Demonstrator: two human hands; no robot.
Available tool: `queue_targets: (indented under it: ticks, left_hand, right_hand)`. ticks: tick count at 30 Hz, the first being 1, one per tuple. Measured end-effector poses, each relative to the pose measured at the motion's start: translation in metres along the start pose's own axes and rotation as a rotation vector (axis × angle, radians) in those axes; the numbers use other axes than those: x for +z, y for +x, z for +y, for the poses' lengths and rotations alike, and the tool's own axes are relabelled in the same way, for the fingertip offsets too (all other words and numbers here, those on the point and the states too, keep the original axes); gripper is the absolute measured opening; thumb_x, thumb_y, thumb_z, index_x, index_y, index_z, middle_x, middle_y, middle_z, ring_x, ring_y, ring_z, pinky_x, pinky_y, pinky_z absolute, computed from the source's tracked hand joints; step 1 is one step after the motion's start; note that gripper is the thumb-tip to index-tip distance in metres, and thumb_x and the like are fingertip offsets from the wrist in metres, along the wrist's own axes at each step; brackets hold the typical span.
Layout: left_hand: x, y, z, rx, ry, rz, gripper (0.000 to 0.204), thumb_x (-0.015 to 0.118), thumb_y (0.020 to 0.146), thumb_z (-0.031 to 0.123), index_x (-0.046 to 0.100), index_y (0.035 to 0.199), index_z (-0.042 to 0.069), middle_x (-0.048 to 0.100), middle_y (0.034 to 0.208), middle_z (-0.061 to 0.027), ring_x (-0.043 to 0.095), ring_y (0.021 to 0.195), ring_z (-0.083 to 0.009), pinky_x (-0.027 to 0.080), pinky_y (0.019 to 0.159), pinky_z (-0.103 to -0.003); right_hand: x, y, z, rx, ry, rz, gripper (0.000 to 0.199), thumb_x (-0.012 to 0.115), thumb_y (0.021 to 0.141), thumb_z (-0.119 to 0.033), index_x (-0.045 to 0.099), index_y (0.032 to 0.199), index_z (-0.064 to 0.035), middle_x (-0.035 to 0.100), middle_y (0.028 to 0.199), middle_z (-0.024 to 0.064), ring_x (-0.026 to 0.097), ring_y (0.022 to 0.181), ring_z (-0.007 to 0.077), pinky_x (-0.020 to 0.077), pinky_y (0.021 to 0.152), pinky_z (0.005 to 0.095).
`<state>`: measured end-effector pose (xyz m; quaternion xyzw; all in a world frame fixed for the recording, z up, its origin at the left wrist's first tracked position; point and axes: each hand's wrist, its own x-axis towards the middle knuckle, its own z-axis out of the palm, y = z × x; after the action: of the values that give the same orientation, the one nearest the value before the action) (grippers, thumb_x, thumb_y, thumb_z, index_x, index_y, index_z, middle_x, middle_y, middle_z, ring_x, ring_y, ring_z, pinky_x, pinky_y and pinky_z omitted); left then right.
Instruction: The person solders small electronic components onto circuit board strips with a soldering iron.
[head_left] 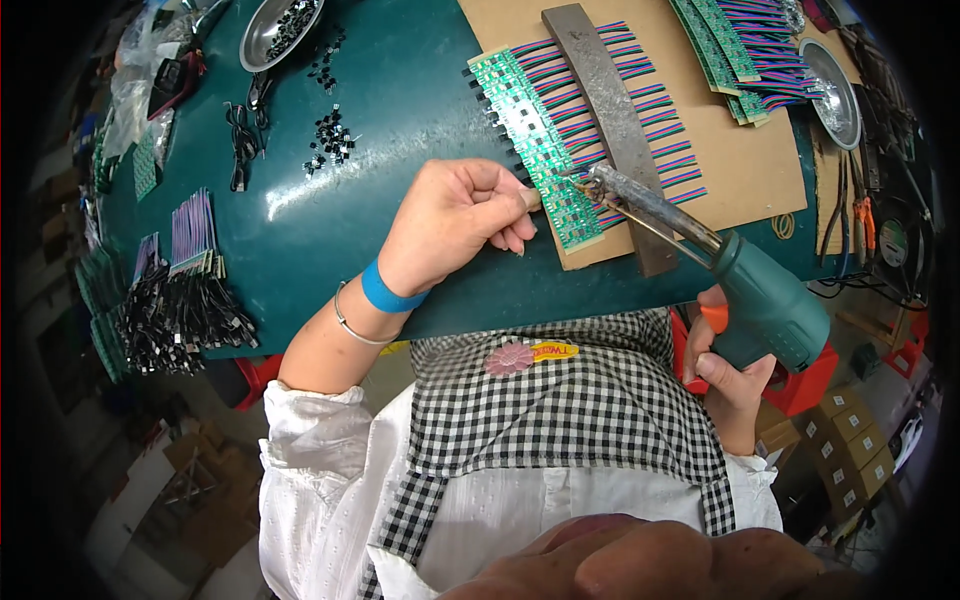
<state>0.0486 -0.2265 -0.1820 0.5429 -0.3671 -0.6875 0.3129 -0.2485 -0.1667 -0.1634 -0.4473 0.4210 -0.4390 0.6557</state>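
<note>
My right hand (735, 385) grips a green soldering gun (770, 300) with an orange trigger. Its metal tip reaches left over a green circuit board panel (530, 125), close to the lower part of the panel. Small black connectors (490, 108) line the panel's left edge. Thumb and forefinger of my left hand (455, 215) are pinched together at that edge, near the tip; what lies between them is too small to tell. Coloured ribbon wires (640, 65) run right from the panel, beneath a heavy grey metal bar (600, 90).
Panel and bar lie on a cardboard sheet (740, 165) on the green table (390, 90). Loose black connectors (332, 140) and a metal bowl (258, 55) are at left. Wire bundles (195, 235) hang over the left edge. More boards (710, 50) and another metal dish (832, 95) stand far right.
</note>
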Motion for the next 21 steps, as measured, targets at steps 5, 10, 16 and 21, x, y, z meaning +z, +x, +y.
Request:
queue_targets:
  ticks: [5, 10, 16, 21]
  left_hand:
    - [0.004, -0.002, 0.0, 0.025, -0.004, -0.004, 0.014, 0.058, 0.086, 0.01, 0.061, 0.079, -0.002, 0.063, 0.068, -0.0081, 0.06, 0.057, -0.0107, 0.048, 0.053, -0.02]
    - [0.002, 0.0, -0.005, 0.026, -0.015, 0.005, 0.014, 0.059, 0.086, 0.01, 0.062, 0.08, -0.002, 0.064, 0.069, -0.0085, 0.06, 0.058, -0.0113, 0.049, 0.054, -0.021]
    - [0.002, -0.001, -0.003, 0.029, 0.025, 0.004, 0.014, 0.059, 0.086, 0.01, 0.062, 0.081, -0.003, 0.064, 0.07, -0.009, 0.06, 0.058, -0.0118, 0.049, 0.054, -0.021]
    - [0.002, 0.0, -0.004, 0.053, 0.0, 0.007, 0.014, 0.059, 0.085, 0.01, 0.062, 0.081, -0.003, 0.064, 0.07, -0.0094, 0.061, 0.059, -0.012, 0.049, 0.055, -0.021]
  right_hand:
    - [-0.009, -0.004, 0.001, 0.033, 0.014, -0.158, 0.054, 0.062, 0.073, 0.004, 0.037, 0.12, 0.0139, 0.051, 0.111, 0.0265, 0.054, 0.053, 0.0154, 0.0471, 0.047, 0.0246]
    - [-0.002, -0.004, 0.003, 0.047, 0.018, -0.081, 0.051, 0.061, 0.073, 0.005, 0.039, 0.118, 0.0144, 0.055, 0.099, 0.0217, 0.055, 0.054, 0.0147, 0.0464, 0.047, 0.0233]
    - [-0.007, -0.006, 0.004, 0.105, 0.005, -0.178, 0.051, 0.061, 0.073, 0.005, 0.039, 0.118, 0.0126, 0.051, 0.108, 0.0224, 0.056, 0.057, 0.0154, 0.0469, 0.048, 0.0232]
    - [0.012, -0.004, 0.0, 0.135, -0.02, -0.022, 0.046, 0.066, 0.07, -0.003, 0.042, 0.108, 0.0083, 0.052, 0.081, 0.0146, 0.053, 0.053, 0.0151, 0.0431, 0.046, 0.0229]
